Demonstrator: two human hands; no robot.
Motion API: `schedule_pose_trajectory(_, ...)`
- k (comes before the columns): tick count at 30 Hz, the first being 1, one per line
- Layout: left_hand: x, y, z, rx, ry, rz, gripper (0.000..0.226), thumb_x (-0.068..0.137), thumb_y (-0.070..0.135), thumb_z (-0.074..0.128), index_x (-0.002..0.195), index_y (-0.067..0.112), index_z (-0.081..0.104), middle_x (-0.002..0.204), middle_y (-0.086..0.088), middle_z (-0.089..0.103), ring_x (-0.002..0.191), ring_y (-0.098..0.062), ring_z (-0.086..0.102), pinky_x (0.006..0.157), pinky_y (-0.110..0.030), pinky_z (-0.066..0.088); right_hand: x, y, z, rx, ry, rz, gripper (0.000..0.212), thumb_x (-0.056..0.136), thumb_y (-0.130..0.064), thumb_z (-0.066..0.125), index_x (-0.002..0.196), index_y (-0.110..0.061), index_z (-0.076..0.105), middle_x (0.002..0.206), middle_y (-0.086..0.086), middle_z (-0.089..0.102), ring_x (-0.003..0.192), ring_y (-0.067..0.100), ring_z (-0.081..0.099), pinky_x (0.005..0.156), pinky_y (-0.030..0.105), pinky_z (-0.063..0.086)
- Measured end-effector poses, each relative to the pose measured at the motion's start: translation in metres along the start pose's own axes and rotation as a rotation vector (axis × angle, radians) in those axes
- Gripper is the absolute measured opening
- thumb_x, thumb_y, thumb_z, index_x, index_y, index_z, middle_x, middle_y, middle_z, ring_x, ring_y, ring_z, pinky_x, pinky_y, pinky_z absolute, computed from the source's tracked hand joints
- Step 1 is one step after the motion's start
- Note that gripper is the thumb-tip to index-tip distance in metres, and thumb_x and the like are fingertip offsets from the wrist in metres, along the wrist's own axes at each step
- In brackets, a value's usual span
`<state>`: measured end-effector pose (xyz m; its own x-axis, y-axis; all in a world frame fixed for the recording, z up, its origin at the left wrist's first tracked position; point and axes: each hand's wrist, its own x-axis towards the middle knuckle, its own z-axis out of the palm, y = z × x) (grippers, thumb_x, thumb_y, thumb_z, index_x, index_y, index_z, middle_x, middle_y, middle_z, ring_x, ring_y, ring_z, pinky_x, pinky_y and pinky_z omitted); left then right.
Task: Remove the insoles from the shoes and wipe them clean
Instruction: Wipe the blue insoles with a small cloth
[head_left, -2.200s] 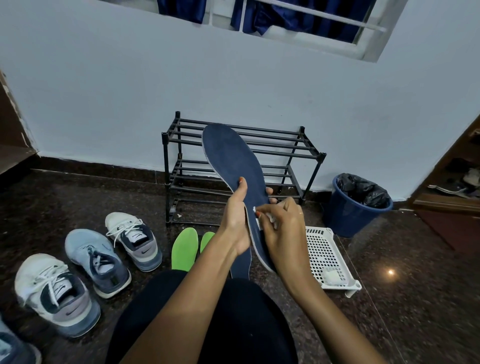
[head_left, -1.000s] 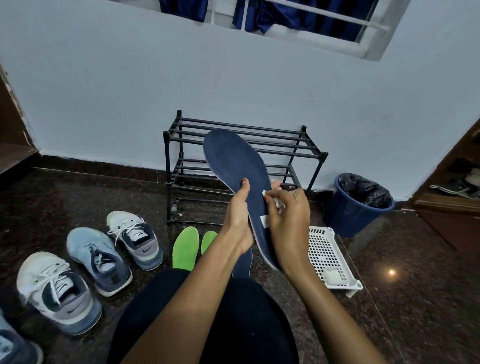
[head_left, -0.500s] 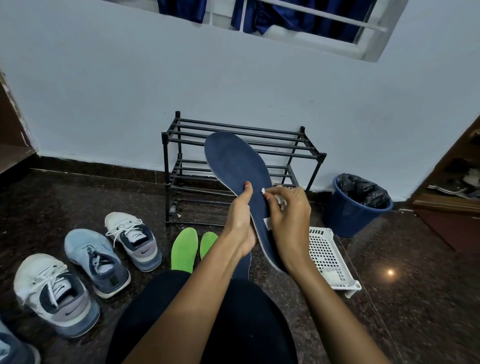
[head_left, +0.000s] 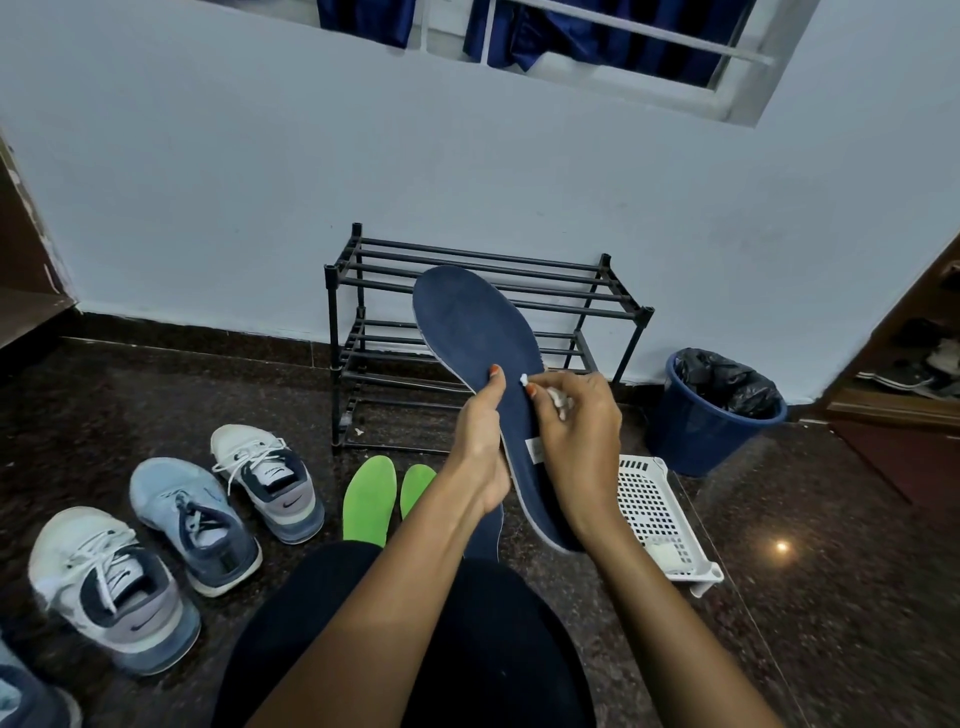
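Floor (head_left: 831, 597): 4 shoes (head_left: 114, 587) (head_left: 195, 525) (head_left: 267, 480) (head_left: 26, 696), 2 green insoles (head_left: 370, 499) (head_left: 415, 483); L hand (head_left: 480, 447) grips navy insole (head_left: 478, 327).

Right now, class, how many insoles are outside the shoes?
4. One navy insole, gripped by the left hand while the right hand pinches a white wipe against it; two green insoles on the floor; a second navy insole on the floor, mostly hidden behind the left wrist.

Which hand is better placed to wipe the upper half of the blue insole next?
Right. The right hand pinches the white wipe against the blue insole at mid-length; the left hand grips its edge, holding it up.
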<state>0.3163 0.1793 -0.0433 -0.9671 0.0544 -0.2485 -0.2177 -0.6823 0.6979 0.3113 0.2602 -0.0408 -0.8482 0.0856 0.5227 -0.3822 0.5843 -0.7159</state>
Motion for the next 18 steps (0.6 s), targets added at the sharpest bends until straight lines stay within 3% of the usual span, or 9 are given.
schedule_pose_trajectory(3, 0.002, 0.003, -0.003, 0.041, -0.021, -0.013, 0.058, 0.102, 0.046, 0.026, 0.114, 0.004, 0.065, 0.11, -0.01, 0.069, 0.087, -0.016, 0.068, 0.069, -0.023, 0.056, -0.01, -0.001, 0.002, -0.005, -0.034, -0.032, 0.011, 0.086, -0.012, 0.063, 0.093, -0.015, 0.07, 0.085, 0.005, 0.055, 0.082, 0.018, 0.055, 0.078, 0.034, 0.045)
schedule_pose_trajectory(7, 0.004, 0.005, -0.006, 0.013, -0.03, -0.02, 0.061, 0.102, 0.047, 0.02, 0.106, 0.007, 0.066, 0.124, -0.008, 0.064, 0.105, -0.018, 0.062, 0.086, -0.026, 0.048, -0.026, -0.002, 0.001, 0.012, -0.063, -0.067, 0.01, 0.083, -0.01, 0.066, 0.089, -0.016, 0.071, 0.079, -0.002, 0.054, 0.077, 0.016, 0.055, 0.078, 0.041, 0.046)
schedule_pose_trajectory(13, 0.002, 0.006, -0.005, 0.023, -0.056, -0.022, 0.059, 0.102, 0.046, 0.025, 0.107, 0.005, 0.067, 0.108, -0.01, 0.07, 0.091, -0.018, 0.069, 0.072, -0.025, 0.056, -0.014, -0.004, -0.003, -0.089, -0.046, -0.1, 0.007, 0.084, -0.02, 0.065, 0.088, -0.018, 0.071, 0.08, -0.002, 0.057, 0.082, 0.016, 0.052, 0.082, 0.039, 0.041)
schedule_pose_trajectory(16, 0.002, 0.001, -0.002, 0.002, -0.034, -0.001, 0.048, 0.102, 0.04, 0.034, 0.093, 0.005, 0.066, 0.078, -0.008, 0.074, 0.065, -0.017, 0.071, 0.056, -0.024, 0.056, -0.002, -0.004, -0.004, -0.073, 0.012, -0.089, 0.007, 0.085, -0.02, 0.065, 0.089, -0.02, 0.071, 0.079, -0.008, 0.053, 0.081, 0.009, 0.048, 0.083, 0.038, 0.041)
schedule_pose_trajectory(18, 0.003, -0.001, -0.002, 0.002, -0.01, 0.018, 0.044, 0.101, 0.038, 0.038, 0.092, 0.005, 0.065, 0.071, -0.007, 0.072, 0.06, -0.017, 0.07, 0.052, -0.023, 0.055, 0.002, -0.004, -0.003, -0.032, 0.02, -0.074, 0.008, 0.085, -0.019, 0.064, 0.089, -0.02, 0.071, 0.079, -0.007, 0.053, 0.081, 0.009, 0.049, 0.084, 0.04, 0.042)
